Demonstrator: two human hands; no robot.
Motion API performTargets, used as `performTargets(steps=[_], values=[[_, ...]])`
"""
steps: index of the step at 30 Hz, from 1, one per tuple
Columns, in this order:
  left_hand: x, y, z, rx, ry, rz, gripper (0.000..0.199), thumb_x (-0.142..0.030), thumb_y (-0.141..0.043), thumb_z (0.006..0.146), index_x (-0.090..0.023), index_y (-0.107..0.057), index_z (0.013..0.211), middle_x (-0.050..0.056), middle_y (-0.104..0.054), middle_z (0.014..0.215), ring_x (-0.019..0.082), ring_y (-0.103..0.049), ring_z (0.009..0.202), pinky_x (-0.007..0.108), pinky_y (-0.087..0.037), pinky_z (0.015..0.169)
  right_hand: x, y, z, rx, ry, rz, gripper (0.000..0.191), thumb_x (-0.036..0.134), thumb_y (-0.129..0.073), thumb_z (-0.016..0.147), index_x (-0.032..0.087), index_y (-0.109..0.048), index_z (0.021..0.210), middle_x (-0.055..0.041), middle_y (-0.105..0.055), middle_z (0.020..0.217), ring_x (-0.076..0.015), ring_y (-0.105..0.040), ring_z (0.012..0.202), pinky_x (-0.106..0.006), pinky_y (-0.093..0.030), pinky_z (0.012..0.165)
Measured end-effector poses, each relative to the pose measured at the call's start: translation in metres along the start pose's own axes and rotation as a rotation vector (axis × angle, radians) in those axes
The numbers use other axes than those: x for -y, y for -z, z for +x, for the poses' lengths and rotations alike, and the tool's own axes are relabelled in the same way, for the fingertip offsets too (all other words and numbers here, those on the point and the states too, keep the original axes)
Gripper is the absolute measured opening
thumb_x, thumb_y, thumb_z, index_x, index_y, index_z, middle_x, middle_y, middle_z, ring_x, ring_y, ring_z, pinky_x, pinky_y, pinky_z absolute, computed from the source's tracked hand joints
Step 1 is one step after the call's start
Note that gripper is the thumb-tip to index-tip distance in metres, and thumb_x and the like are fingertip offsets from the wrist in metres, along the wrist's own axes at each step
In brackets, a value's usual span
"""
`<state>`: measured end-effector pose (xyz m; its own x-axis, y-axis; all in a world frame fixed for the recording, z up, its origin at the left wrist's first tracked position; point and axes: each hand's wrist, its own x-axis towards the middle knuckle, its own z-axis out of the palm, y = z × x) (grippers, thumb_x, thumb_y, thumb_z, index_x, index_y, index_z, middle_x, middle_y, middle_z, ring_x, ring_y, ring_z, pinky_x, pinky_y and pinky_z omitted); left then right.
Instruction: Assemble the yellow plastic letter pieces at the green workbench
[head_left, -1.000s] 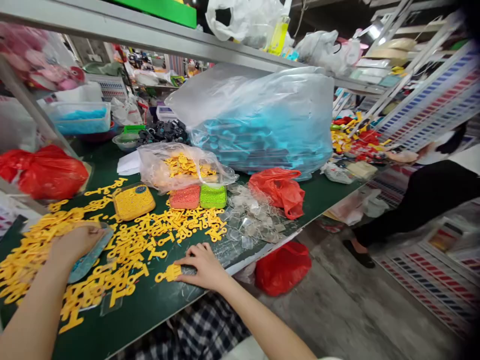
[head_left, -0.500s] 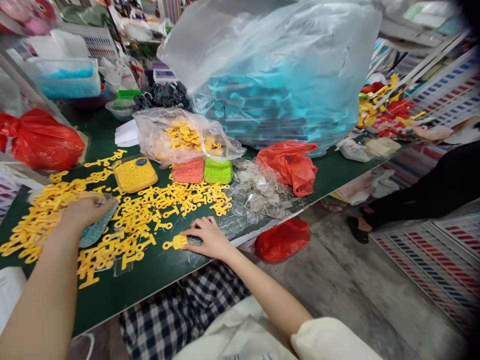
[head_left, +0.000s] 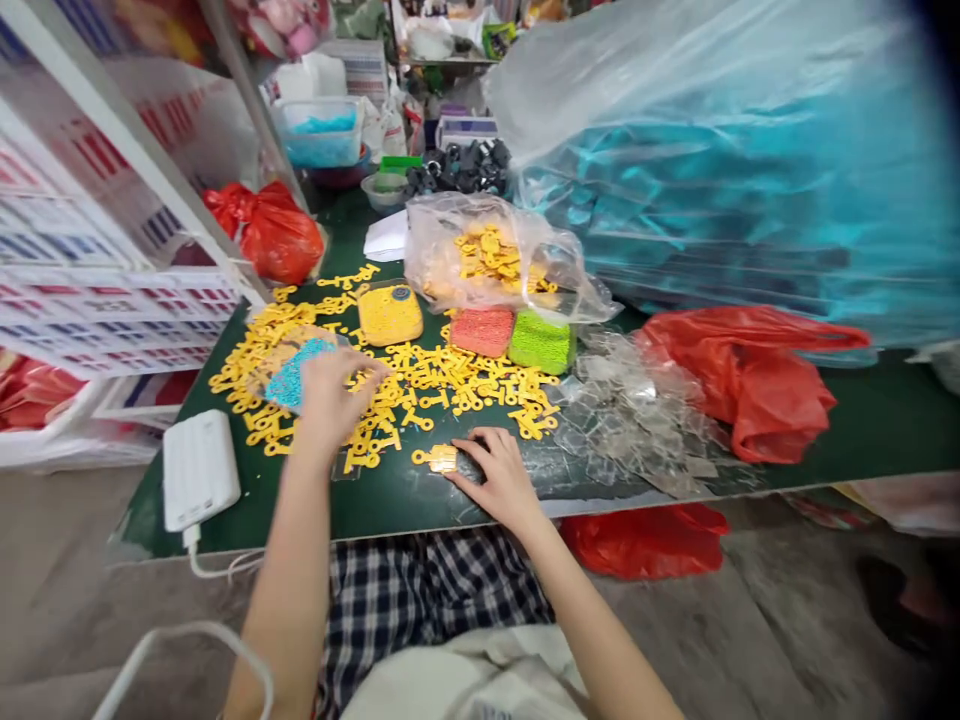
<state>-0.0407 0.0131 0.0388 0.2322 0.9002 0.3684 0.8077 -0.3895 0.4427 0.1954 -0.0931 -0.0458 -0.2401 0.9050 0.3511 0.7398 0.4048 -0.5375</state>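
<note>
On the green tabletop (head_left: pixel 270 515), my right hand (head_left: pixel 499 475) pinches the right edge of a flat yellow plastic piece (head_left: pixel 442 458) between thumb and fingers. The piece has a ring at its left end and lies flat. My left hand (head_left: pixel 337 395) hovers over a spread of loose yellow pieces (head_left: pixel 277 330), blurred by motion; whether its fingertips hold something small I cannot tell. Just left of it, partly behind it, is a clear tray of blue beads (head_left: pixel 300 370). Farther back sit a yellow bead tray (head_left: pixel 390 315), a red bead tray (head_left: pixel 481 332) and a green bead tray (head_left: pixel 541 342).
A clear bag of yellow pieces (head_left: pixel 495 255) lies behind the trays. To the right are transparent plastic pieces (head_left: pixel 637 410), a red plastic bag (head_left: pixel 772 380) and a huge bag of blue items (head_left: pixel 735 210). A white power bank (head_left: pixel 201 470) with a cable rests at front left.
The view has turned left, bringing the power bank and crates into sight. My left hand has moved right, off the blue bead tray. My right hand stays at the yellow piece.
</note>
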Motion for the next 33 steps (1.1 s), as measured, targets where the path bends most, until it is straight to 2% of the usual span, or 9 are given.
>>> performTargets(steps=[2, 4, 6, 8, 13, 26, 33], values=[[-0.023, -0.024, -0.026, 0.136, -0.057, -0.082, 0.025, -0.039, -0.055, 0.094, -0.022, -0.071, 0.085, 0.002, -0.071, 0.092, 0.02, -0.06, 0.093, 0.038, -0.035, 0.093, -0.001, -0.002, -0.002, -0.025, 0.014, -0.014, 0.034, 0.041, -0.062, 0.09, 0.021, -0.064, 0.117, -0.0108, -0.058, 0.111, -0.0261, -0.051, 0.106, -0.042, -0.045, 0.092], [-0.036, -0.045, -0.046, 0.229, -0.072, -0.149, 0.021, -0.036, -0.056, 0.094, -0.023, -0.071, 0.085, 0.001, -0.07, 0.092, 0.018, -0.06, 0.093, 0.037, -0.034, 0.091, -0.002, -0.003, -0.002, -0.035, 0.025, -0.024, 0.033, 0.041, -0.06, 0.091, 0.021, -0.065, 0.116, -0.0114, -0.058, 0.112, -0.0265, -0.051, 0.105, -0.044, -0.046, 0.092], [-0.04, -0.059, -0.056, 0.272, -0.057, -0.174, 0.018, -0.035, -0.058, 0.093, -0.023, -0.07, 0.086, 0.0, -0.069, 0.091, 0.018, -0.059, 0.092, 0.036, -0.034, 0.09, -0.003, -0.003, -0.002, -0.034, 0.036, -0.031, 0.033, 0.041, -0.058, 0.092, 0.021, -0.065, 0.118, -0.0115, -0.059, 0.112, -0.0267, -0.051, 0.105, -0.044, -0.047, 0.092], [-0.038, -0.065, -0.059, 0.293, -0.05, -0.169, 0.017, -0.034, -0.06, 0.092, -0.022, -0.07, 0.086, 0.0, -0.069, 0.089, 0.018, -0.058, 0.091, 0.036, -0.033, 0.089, -0.003, -0.004, -0.002, -0.025, 0.04, -0.04, 0.035, 0.042, -0.057, 0.093, 0.022, -0.063, 0.122, -0.0113, -0.059, 0.113, -0.0268, -0.051, 0.106, -0.044, -0.047, 0.092], [-0.034, -0.069, -0.06, 0.345, -0.077, -0.149, 0.019, -0.036, -0.06, 0.092, -0.022, -0.071, 0.086, 0.001, -0.068, 0.09, 0.019, -0.057, 0.091, 0.037, -0.032, 0.089, -0.004, -0.004, -0.002, -0.001, 0.039, -0.065, 0.034, 0.043, -0.057, 0.093, 0.025, -0.065, 0.12, -0.0104, -0.059, 0.114, -0.0268, -0.051, 0.106, -0.044, -0.047, 0.091], [-0.031, -0.067, -0.066, 0.352, -0.113, -0.16, 0.023, -0.036, -0.055, 0.095, -0.029, -0.077, 0.096, 0.001, -0.067, 0.088, 0.019, -0.053, 0.086, 0.038, -0.034, 0.088, -0.004, -0.004, -0.002, 0.004, 0.029, -0.065, 0.033, 0.043, -0.058, 0.092, 0.025, -0.067, 0.119, -0.0101, -0.059, 0.115, -0.0264, -0.05, 0.107, -0.043, -0.045, 0.092], [-0.032, -0.067, -0.067, 0.289, -0.063, -0.2, 0.027, -0.036, -0.051, 0.095, -0.03, -0.077, 0.098, 0.002, -0.067, 0.089, 0.02, -0.054, 0.087, 0.038, -0.037, 0.086, -0.006, -0.005, -0.003, 0.016, 0.02, -0.045, 0.032, 0.042, -0.06, 0.091, 0.028, -0.067, 0.119, -0.0099, -0.06, 0.119, -0.0272, -0.05, 0.109, -0.046, -0.045, 0.093]])
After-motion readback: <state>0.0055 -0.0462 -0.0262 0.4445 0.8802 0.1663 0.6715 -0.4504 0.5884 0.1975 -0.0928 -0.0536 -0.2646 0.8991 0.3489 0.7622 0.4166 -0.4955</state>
